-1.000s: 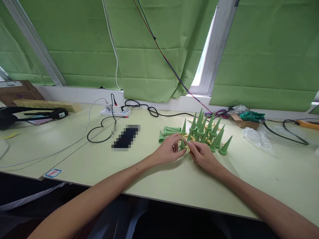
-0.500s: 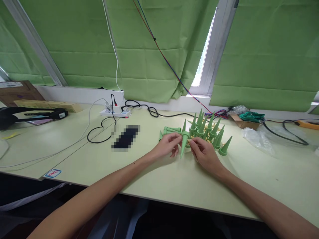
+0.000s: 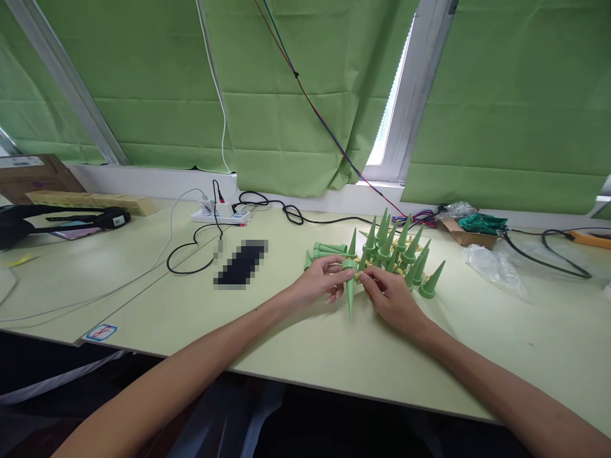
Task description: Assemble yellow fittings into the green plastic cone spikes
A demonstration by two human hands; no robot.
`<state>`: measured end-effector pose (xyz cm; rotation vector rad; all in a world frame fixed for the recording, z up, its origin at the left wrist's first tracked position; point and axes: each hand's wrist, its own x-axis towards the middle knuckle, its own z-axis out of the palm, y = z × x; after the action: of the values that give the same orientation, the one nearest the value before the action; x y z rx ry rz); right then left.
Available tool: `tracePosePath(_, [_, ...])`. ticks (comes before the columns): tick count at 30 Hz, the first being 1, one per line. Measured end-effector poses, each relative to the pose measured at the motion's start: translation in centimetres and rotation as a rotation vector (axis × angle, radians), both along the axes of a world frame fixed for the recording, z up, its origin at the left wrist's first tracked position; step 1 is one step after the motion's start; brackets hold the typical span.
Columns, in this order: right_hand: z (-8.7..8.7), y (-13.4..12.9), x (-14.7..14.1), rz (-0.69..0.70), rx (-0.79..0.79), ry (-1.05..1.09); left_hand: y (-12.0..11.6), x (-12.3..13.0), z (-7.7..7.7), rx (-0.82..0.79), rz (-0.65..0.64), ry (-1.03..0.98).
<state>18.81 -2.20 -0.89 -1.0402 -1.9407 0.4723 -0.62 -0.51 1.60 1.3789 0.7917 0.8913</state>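
A green plastic spike (image 3: 351, 299) points downward, gripped near its wide end by my left hand (image 3: 321, 280). Close by on its right, my right hand (image 3: 389, 291) pinches a small yellowish piece (image 3: 358, 275), mostly covered by the fingertips. Whether that piece touches the spike I cannot tell. Just behind both hands stands a group of upright green spikes (image 3: 382, 238), with small yellow pieces (image 3: 415, 242) scattered among them. Some green spikes lying on their sides (image 3: 329, 249) are behind my left hand. One upright spike (image 3: 433, 281) stands at the group's right edge.
A blurred dark object (image 3: 241, 264) lies left on the table (image 3: 286, 337). Behind it are a white power strip (image 3: 222, 215) and black cables (image 3: 293, 215). To the right are a small cardboard box (image 3: 468, 234) and clear plastic bags (image 3: 494, 267). Black straps (image 3: 95, 218) lie far left.
The held spike has turned, its wide end tipping up and its tip moving lower, nearer me. My left thumb now lies across it. My right hand has shifted slightly left.
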Motion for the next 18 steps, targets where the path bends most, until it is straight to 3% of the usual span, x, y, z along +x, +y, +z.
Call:
tracePosePath(5, [-0.2,0.2,0.1,-0.001,0.012,-0.023,0.1,-0.3,-0.3,0.124,0.008,0.111])
tracePosePath(11, [-0.4,0.2,0.1,0.010,-0.011,0.020,-0.7,-0.1,0.3,0.301,0.019,0.193])
tracePosePath(18, [0.0,0.0,0.1,0.044,-0.100,0.093,-1.3,0.1,0.1,0.568,0.110,0.316])
